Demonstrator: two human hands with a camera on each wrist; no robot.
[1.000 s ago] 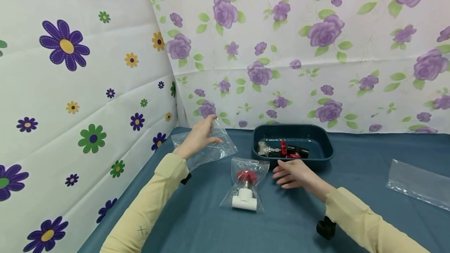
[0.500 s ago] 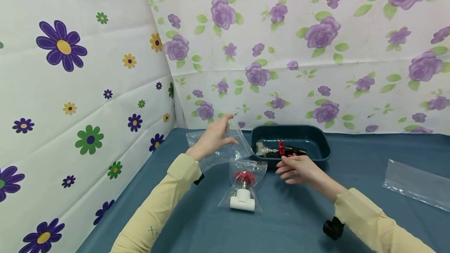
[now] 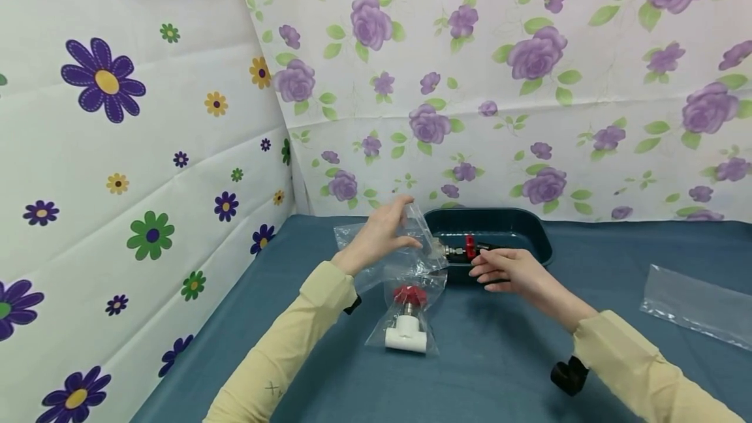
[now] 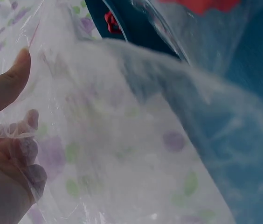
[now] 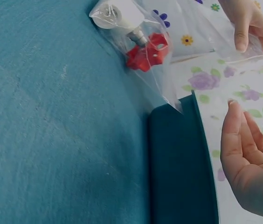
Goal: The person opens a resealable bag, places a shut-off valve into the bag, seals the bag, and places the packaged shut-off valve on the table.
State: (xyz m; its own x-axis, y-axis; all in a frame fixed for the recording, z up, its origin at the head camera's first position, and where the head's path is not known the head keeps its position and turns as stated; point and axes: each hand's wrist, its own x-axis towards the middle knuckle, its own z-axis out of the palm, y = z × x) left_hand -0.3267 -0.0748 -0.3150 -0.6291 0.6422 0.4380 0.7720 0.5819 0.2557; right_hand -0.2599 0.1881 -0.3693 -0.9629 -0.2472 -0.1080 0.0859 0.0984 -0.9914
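Note:
My left hand (image 3: 378, 234) holds a clear plastic bag (image 3: 367, 269) at the left end of the dark tray; thumb and forefinger stand apart at its mouth. In the left wrist view the bag (image 4: 122, 140) fills most of the picture, with several curled fingers seen through the film. My right hand (image 3: 508, 269) hovers by the tray's front rim, fingers extended and loosely bent, nothing in them. Inside the tray (image 3: 529, 235) lies a metal-and-black fitting with a red handle (image 3: 470, 247), partly hidden by the bag and right fingertips.
In front of the tray, a white tee valve (image 3: 407, 335) with a red knob (image 3: 410, 294) stands in its own clear bag. Another flat plastic bag (image 3: 693, 305) lies at the right on the blue cloth (image 3: 470, 377). Floral sheets (image 3: 499, 83) hang behind and at left.
My left hand has moved right with the plastic bag, which now overlaps the tray's left end. The right hand has shifted slightly right and up, closer over the tray's rim.

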